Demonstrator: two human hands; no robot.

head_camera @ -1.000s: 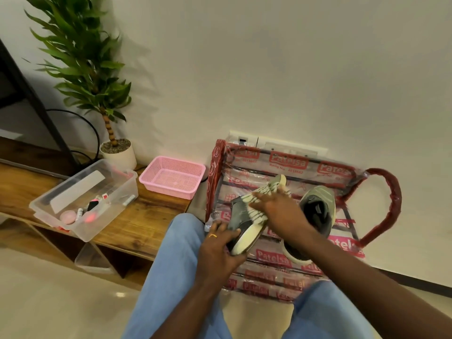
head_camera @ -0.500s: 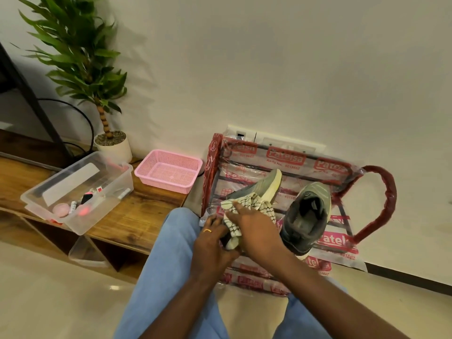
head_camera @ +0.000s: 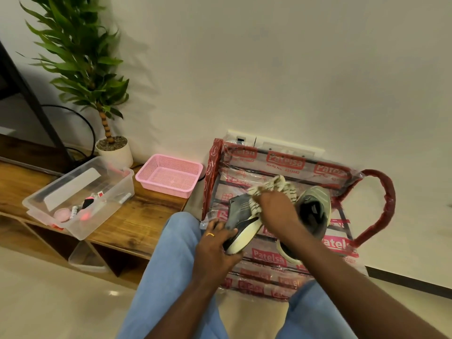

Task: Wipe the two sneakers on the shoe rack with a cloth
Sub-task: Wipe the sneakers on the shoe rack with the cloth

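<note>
Since half a second ago my right hand (head_camera: 274, 211) has carried the cloth (head_camera: 271, 187) away from my left hand (head_camera: 216, 245), up the first sneaker (head_camera: 241, 214) toward its far end. That sneaker is lifted on its side between my hands. My left fingers and thumb clamp its pale sole at the end nearest me, while the right hand is bunched round the striped cloth and presses it onto the upper. To do this stroke well, I judge the left grip should stay firm so the shoe cannot twist. The cloth should run the full length in overlapping passes, and then I should turn the shoe to reach the sole edge and the other side. The second sneaker (head_camera: 314, 211) rests on the shoe rack (head_camera: 212, 172) just beyond my right hand, apparently unwiped. The cloth and my knuckles hide the far tip of the first sneaker, and I cannot see my right fingertips. My forearm cuts across the second sneaker's near end. The rack's plastic wrap makes its bars hard to read.
</note>
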